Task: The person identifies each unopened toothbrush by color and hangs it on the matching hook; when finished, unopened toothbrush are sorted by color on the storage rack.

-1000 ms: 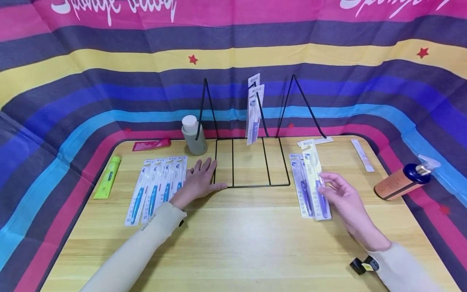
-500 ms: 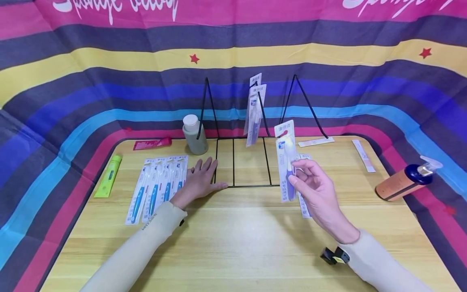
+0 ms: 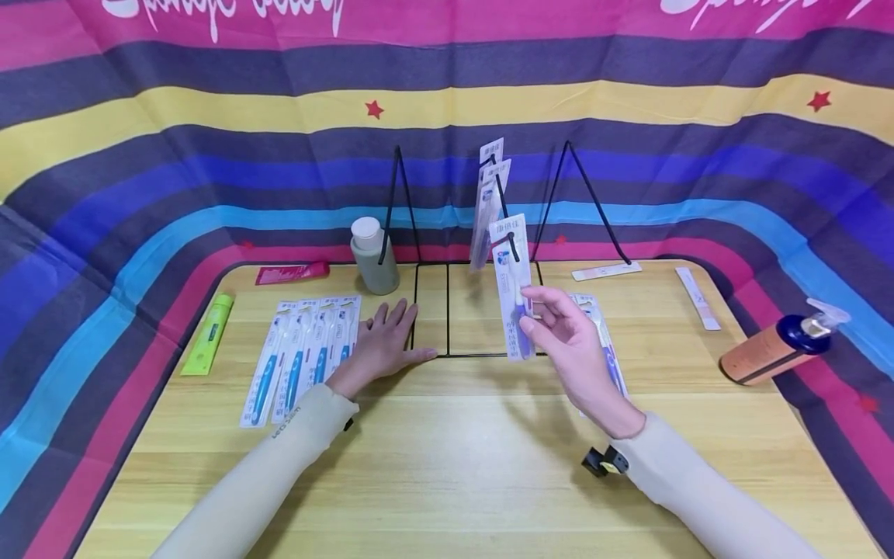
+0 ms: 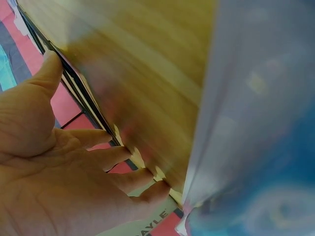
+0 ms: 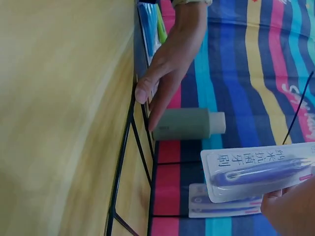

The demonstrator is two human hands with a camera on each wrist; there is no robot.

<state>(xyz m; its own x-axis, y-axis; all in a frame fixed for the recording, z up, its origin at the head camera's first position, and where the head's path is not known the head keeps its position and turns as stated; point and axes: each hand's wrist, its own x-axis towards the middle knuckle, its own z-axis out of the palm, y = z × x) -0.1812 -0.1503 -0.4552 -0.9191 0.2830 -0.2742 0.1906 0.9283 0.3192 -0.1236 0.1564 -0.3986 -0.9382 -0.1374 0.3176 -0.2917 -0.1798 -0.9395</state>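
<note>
My right hand (image 3: 569,341) pinches a packaged purple toothbrush (image 3: 513,303) by its right edge. The pack stands upright, and a black hook's tip shows in front of its card at the hole. Behind it, more toothbrush packs (image 3: 482,225) hang on the same hook of the black wire rack (image 3: 448,310). My left hand (image 3: 377,341) lies with fingers spread at the rack base's left side; in the left wrist view its fingers (image 4: 118,157) reach the wire. Right of the rack lies another purple toothbrush pack (image 3: 606,349), partly hidden by my right hand.
Several blue toothbrush packs (image 3: 268,373) lie beside my left hand. A grey-green bottle (image 3: 375,264) stands at the rack's left rear. Around the table lie a green tube (image 3: 208,338), a pink tube (image 3: 289,273), white sachets (image 3: 606,271) and a tilted orange pump bottle (image 3: 761,357).
My right hand has lifted a purple toothbrush pack off the table and carried it left to the rack's hook. My left hand has stayed at the rack.
</note>
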